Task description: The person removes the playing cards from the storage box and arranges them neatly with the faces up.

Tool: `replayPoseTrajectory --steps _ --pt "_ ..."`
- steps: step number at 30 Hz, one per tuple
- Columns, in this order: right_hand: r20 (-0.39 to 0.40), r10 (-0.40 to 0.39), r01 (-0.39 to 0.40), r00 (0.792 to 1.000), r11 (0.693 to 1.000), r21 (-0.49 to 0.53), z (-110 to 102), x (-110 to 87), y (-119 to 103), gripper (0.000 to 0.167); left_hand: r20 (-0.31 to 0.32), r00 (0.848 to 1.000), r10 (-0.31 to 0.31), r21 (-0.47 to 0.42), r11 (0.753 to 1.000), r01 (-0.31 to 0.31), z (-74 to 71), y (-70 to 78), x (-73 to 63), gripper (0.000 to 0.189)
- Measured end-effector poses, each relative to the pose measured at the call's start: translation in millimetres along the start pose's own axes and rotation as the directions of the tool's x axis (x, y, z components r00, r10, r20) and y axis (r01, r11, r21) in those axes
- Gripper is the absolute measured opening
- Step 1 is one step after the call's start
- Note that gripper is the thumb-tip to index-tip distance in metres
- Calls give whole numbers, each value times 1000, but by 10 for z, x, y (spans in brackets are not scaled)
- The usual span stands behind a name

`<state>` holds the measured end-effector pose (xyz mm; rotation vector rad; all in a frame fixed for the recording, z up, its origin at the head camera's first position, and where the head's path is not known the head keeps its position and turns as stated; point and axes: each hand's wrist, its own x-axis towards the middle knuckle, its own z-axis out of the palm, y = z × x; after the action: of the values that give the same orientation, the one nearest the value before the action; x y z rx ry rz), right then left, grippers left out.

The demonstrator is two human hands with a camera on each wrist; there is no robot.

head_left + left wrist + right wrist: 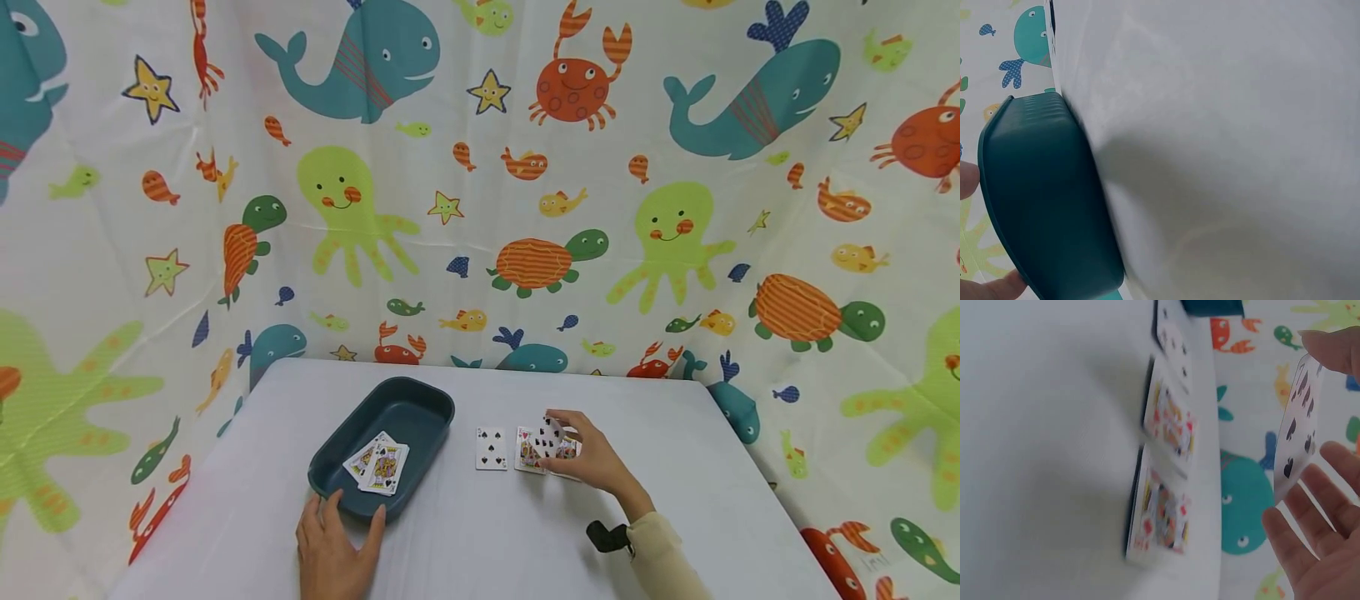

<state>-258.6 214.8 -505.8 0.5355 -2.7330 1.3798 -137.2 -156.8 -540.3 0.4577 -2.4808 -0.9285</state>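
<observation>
My right hand (592, 457) holds a spade number card (1297, 428) between thumb and fingertips, raised above the table. Below and behind it lie two red-suit face cards, one (1171, 424) nearer the middle and the other (1161, 515) farther right. A spade number card (491, 449) lies face up to their left. My left hand (335, 546) touches the near end of a dark teal tray (431, 400), thumb and fingers spread along its rim. Inside that tray, overlapping face cards (385, 468) lie face up.
A white-covered table (480, 550) carries everything. Behind and beside it hangs a curtain (465, 125) printed with sea animals. A black strap piece (606, 537) sits at my right wrist.
</observation>
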Motion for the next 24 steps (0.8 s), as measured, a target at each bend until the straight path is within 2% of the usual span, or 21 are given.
replayPoseTrajectory --steps 15,24 --pt "45 69 -62 997 988 -141 -427 -282 413 83 -16 1000 25 -10 1000 -25 10 -16 -3 75" --pt "100 103 -80 990 975 -209 -634 -293 569 84 -5 1000 17 -12 1000 -17 9 -26 4 76"
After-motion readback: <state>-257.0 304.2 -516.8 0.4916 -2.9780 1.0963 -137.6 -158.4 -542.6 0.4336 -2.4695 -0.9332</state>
